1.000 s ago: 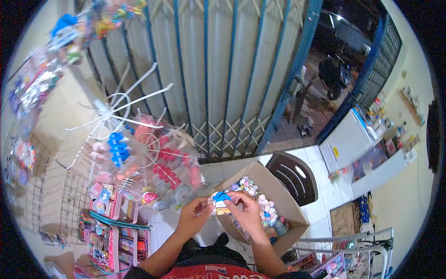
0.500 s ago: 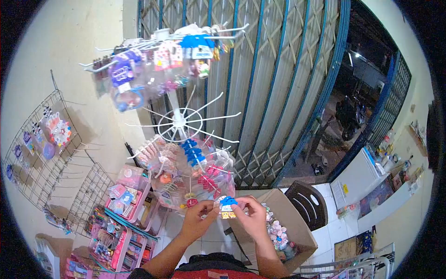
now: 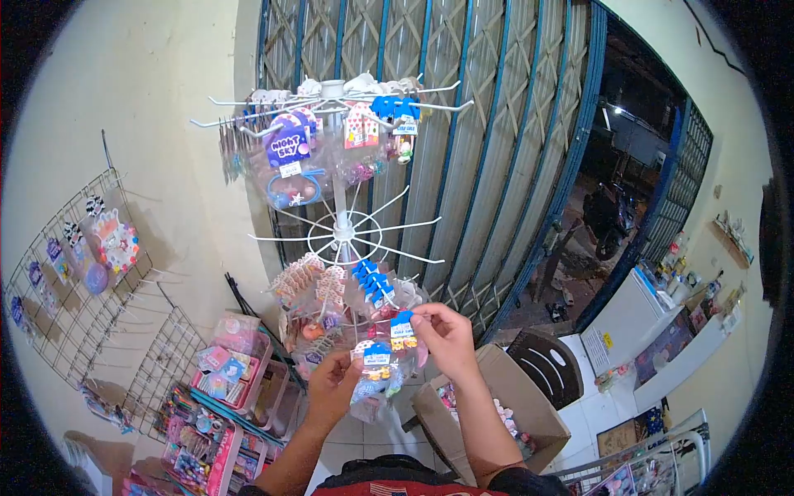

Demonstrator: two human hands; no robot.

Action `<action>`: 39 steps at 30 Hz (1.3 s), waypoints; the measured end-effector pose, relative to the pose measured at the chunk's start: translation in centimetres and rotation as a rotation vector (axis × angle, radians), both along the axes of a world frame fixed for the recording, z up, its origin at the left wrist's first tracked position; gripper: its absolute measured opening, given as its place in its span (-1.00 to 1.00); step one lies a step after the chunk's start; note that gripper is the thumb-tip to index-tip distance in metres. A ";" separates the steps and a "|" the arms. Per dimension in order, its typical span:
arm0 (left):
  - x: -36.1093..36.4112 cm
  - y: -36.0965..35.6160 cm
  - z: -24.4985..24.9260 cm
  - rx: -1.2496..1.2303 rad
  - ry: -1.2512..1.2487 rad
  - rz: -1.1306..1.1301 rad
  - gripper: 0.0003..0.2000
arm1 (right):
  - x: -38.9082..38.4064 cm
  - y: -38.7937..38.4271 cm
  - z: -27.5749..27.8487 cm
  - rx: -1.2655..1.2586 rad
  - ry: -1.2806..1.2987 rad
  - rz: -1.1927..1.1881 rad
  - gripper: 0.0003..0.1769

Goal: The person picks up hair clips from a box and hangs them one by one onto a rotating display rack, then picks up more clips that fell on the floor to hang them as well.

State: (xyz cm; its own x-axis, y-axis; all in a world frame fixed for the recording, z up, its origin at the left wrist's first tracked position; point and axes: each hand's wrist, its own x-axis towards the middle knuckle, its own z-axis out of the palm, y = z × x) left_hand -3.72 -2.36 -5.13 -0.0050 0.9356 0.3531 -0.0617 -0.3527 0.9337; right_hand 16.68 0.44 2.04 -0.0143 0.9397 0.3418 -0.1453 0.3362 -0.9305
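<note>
My right hand [image 3: 449, 339] pinches a small accessory packet [image 3: 404, 331] with a blue-topped card and yellow pieces below, at the front of the display rack's lower tier. Lower and to the left, my left hand [image 3: 332, 384] has thumb and finger closed at the edge of a second packet [image 3: 375, 361], also with a blue header. Behind both hands, a row of blue-headed packets [image 3: 372, 283] hangs from a hook of the white rotating rack [image 3: 342, 236]. Whether the right hand's packet touches a hook is hard to make out.
Purple "Night Sky" packets [image 3: 288, 149] hang on the upper tier. An open cardboard box [image 3: 538, 417] with packets stands at right, beside a brown chair [image 3: 546, 368]. Pink bins [image 3: 227, 450] fill the lower left. Wire grids [image 3: 74, 248] lean on the left wall; a folding gate [image 3: 488, 165] stands behind.
My hands, earlier together on one blue-headed packet, are now apart. The right has risen with a packet towards the rack; the left is at another packet. The view has shifted.
</note>
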 end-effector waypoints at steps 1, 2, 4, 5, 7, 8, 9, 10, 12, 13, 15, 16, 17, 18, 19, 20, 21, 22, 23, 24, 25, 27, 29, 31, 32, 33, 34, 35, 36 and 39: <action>-0.2 0.0 0.0 0.007 0.002 -0.004 -0.83 | -0.1 0.5 -0.1 0.032 -0.025 -0.011 -0.83; -0.4 0.1 -0.2 0.002 -0.029 -0.003 -0.83 | -0.2 1.0 -0.3 0.065 -0.050 -0.021 -0.84; -0.8 0.2 -0.5 0.004 -0.062 -0.001 -0.82 | -0.4 1.4 -0.3 0.067 -0.067 -0.039 -0.84; -1.2 0.3 -0.8 -0.026 -0.046 -0.001 -0.84 | -0.6 1.7 -0.3 0.061 -0.084 -0.053 -0.84; -1.5 0.4 -1.0 -0.050 -0.033 0.001 -0.85 | -0.6 2.5 -1.0 0.075 -0.069 -0.043 -0.84; -1.5 0.5 -1.1 -0.038 -0.055 -0.006 -0.85 | -0.6 2.8 -1.2 0.082 -0.053 -0.033 -0.85; -1.5 0.5 -1.1 -0.025 -0.077 -0.013 -0.84 | -0.7 2.8 -1.1 0.088 -0.054 -0.031 -0.85; -1.5 0.5 -1.1 -0.019 -0.079 -0.012 -0.84 | -0.7 2.8 -1.0 0.096 -0.049 -0.033 -0.85; -1.5 0.4 -1.0 -0.041 -0.099 -0.010 -0.83 | -0.6 2.6 -1.0 0.107 -0.046 -0.034 -0.85; -1.5 0.4 -0.8 -0.036 -0.101 -0.011 -0.83 | -0.6 2.5 -0.9 0.093 -0.047 -0.047 -0.85; -1.6 0.4 -0.4 -0.029 -0.037 0.010 -0.83 | -0.4 2.6 -0.8 0.083 -0.055 -0.059 -0.86; -1.6 0.5 -0.6 -0.028 -0.041 0.011 -0.83 | -0.4 2.6 -0.7 0.083 -0.068 -0.052 -0.85; -1.6 0.8 -0.9 -0.023 -0.070 -0.002 -0.84 | -0.4 2.7 -0.7 0.083 -0.081 -0.044 -0.84; -1.6 1.0 -1.1 -0.018 -0.098 -0.015 -0.84 | -0.4 3.0 -0.7 0.084 -0.083 -0.042 -0.84; -1.5 1.0 -1.0 -0.016 -0.100 -0.014 -0.84 | -0.4 3.3 -0.8 0.082 -0.112 -0.044 -0.84; -1.3 0.9 -0.6 -0.024 -0.101 0.000 -0.85 | -0.4 3.7 -1.0 0.082 -0.141 -0.047 -0.84; -1.1 0.9 -0.4 -0.031 -0.102 0.014 -0.86 | -0.5 4.0 -1.2 0.085 -0.142 -0.048 -0.84; -1.1 1.1 -0.6 -0.028 -0.105 0.013 -0.86 | -0.6 4.4 -1.4 0.078 -0.126 -0.042 -0.85; -1.1 1.4 -1.0 -0.025 -0.096 0.027 -0.87 | -0.7 4.7 -1.6 0.071 -0.112 -0.035 -0.85; -1.0 1.5 -1.2 -0.024 -0.088 0.042 -0.88 | -0.8 5.1 -1.8 0.071 -0.116 -0.034 -0.85; -0.9 1.6 -1.3 -0.025 -0.093 0.043 -0.88 | -0.9 5.6 -2.1 0.107 -0.140 -0.058 -0.86; -0.7 1.5 -1.3 -0.021 -0.096 0.045 -0.90 | -1.0 6.7 -2.7 0.140 -0.165 -0.080 -0.86; -0.3 1.5 -1.2 -0.030 -0.132 0.040 -0.90 | -1.1 7.3 -2.7 0.227 -0.311 -0.161 -0.84; 0.1 1.6 -1.1 -0.037 -0.169 0.033 -0.90 | -1.1 6.9 -1.7 0.277 -0.381 -0.198 -0.83; 0.3 1.7 -0.9 -0.038 -0.178 0.016 -0.89 | -1.2 6.4 -1.1 0.329 -0.448 -0.235 -0.82; 0.5 1.7 -0.7 -0.038 -0.188 -0.002 -0.89 | -1.2 5.8 -0.8 0.329 -0.451 -0.235 -0.82; 0.7 1.7 -0.4 -0.039 -0.190 -0.003 -0.89 | -1.2 5.3 -0.5 0.381 -0.448 -0.332 -0.81; 0.9 1.7 0.0 -0.035 -0.178 0.000 -0.88 | -1.2 5.0 -0.5 0.433 -0.445 -0.428 -0.79; 1.1 1.7 0.2 -0.031 -0.168 0.001 -0.87 | -0.8 4.8 -0.8 0.432 -0.448 -0.429 -0.79; 2.2 2.6 -0.3 0.017 -0.174 -0.031 -0.87 | 0.0 3.1 -1.8 0.387 -0.342 -0.477 -0.76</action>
